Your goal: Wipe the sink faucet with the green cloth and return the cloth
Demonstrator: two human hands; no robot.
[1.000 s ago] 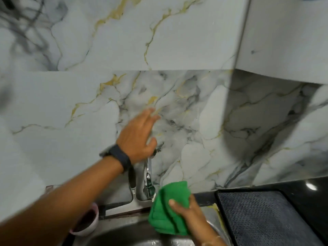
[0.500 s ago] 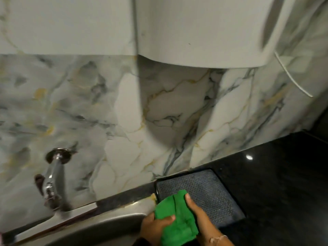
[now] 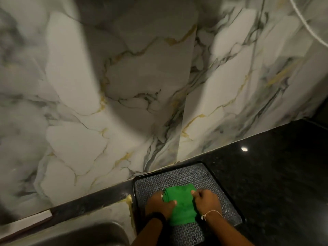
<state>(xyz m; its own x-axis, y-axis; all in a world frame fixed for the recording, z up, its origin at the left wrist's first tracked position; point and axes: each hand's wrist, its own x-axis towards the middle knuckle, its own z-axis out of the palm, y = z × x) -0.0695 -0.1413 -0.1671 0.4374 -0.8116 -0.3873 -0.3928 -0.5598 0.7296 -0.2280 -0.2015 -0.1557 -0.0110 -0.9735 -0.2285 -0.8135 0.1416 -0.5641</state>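
The green cloth lies folded on a dark patterned mat on the black counter, right of the sink. My left hand grips the cloth's left edge, thumb on top. My right hand grips its right edge; a thin white string circles that wrist. A dark watch band sits on my left wrist. The faucet is out of view.
The steel sink shows its rim at the bottom left. A marble-patterned wall rises behind the counter. The black countertop stretches to the right of the mat. A white cord hangs at the top right.
The view swung right, away from the faucet. My left hand left the tap and joined the right on the cloth, which moved from the sink edge onto the mat.
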